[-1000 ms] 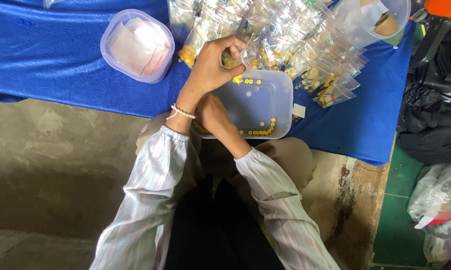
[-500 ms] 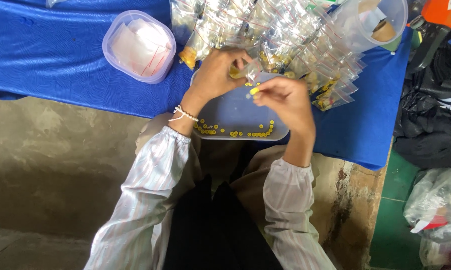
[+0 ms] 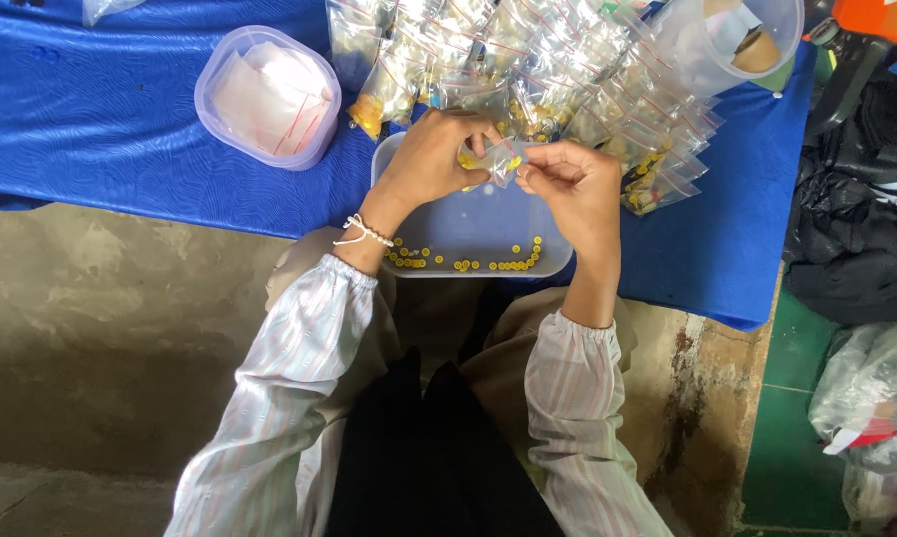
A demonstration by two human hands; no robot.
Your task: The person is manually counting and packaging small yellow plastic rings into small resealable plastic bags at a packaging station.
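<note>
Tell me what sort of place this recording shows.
Probably a small home or informal packing spot, not a factory line: a blue cloth over a low ledge, a heap of small filled zip bags, a tray of yellow beads, and rough worn concrete below.

Striped pale sleeves (image 3: pixel 299 368) — beaded bracelet (image 3: pixel 365 231)

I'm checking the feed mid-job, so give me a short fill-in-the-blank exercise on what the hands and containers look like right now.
1. Both the left hand and the right hand pinch one small clear ____ between them.
2. The loose beads in the tray are ____ in colour.
3. The cloth covering the table is ____.
4. The round tub left of the tray holds empty ____.

Missing words: bag; yellow; blue; bags
</note>
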